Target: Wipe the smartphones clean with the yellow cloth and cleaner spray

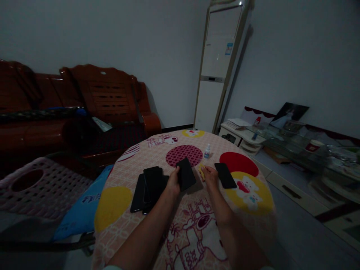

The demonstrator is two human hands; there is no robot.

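Observation:
My left hand (pixel 173 181) grips a dark smartphone (pixel 186 174) by its left edge, tilted a little above the table. In my right hand (pixel 210 176), pinched between the fingers, is a small yellow cloth (pixel 201 171), just right of that phone and apart from it. Several more dark phones (pixel 152 179) lie overlapping in a pile left of my left hand. Another black phone (pixel 225 175) lies flat to the right of my right hand. Beyond my hands stands a small white spray bottle (pixel 207 152) with a blue label.
A patterned cloth covers the round table (pixel 157 152). At left are a pink woven chair (pixel 50 187), a blue bag (pixel 84 204) and a wooden sofa (pixel 104 97). A tall white air conditioner (pixel 210 97) stands behind; a cluttered low cabinet (pixel 284 183) runs along the right.

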